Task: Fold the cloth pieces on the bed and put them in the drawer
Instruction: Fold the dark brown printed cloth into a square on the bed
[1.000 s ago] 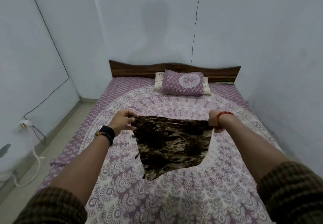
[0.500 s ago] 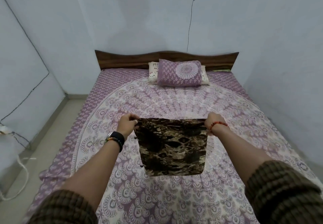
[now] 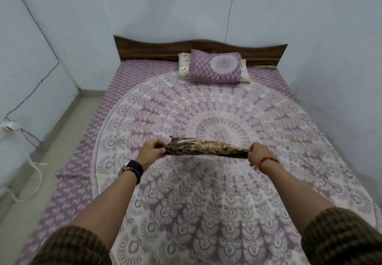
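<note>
Left hand (image 3: 152, 148) pinched on the left end of the brown patterned cloth (image 3: 206, 148), right hand (image 3: 258, 154) gripped round its right end, cloth stretched between them above the bed (image 3: 206, 202), purple pillow (image 3: 216, 66) far by the headboard (image 3: 144, 47).

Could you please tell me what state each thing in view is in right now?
brown patterned cloth: stretched flat between both hands, held above the bed.
left hand: grips the cloth's left end.
right hand: grips the cloth's right end.
bedsheet: spread over the bed.
purple pillow: lying on a white pillow, by the headboard.
</note>
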